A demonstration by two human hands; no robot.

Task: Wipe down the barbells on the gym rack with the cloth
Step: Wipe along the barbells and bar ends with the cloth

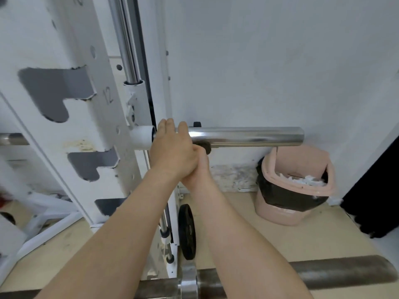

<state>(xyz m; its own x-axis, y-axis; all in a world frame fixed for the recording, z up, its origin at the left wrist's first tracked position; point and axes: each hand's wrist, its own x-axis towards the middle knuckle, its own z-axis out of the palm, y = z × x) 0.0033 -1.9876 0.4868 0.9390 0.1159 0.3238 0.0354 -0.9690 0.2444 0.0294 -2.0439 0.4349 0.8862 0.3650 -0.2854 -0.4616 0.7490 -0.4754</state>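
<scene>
At inner end of chrome sleeve, by white collar on rack upright — left hand wraps over top, fingers curled round bar. Right hand tucked under it, mostly hidden; grip cannot be told. Dark wad under bar, possibly cloth, unclear. Risks, as I judge them: sleeve spins under grip and wipe skids; stacked hands pinch wad loose — it drops toward bin; knuckles knock collar.
</scene>
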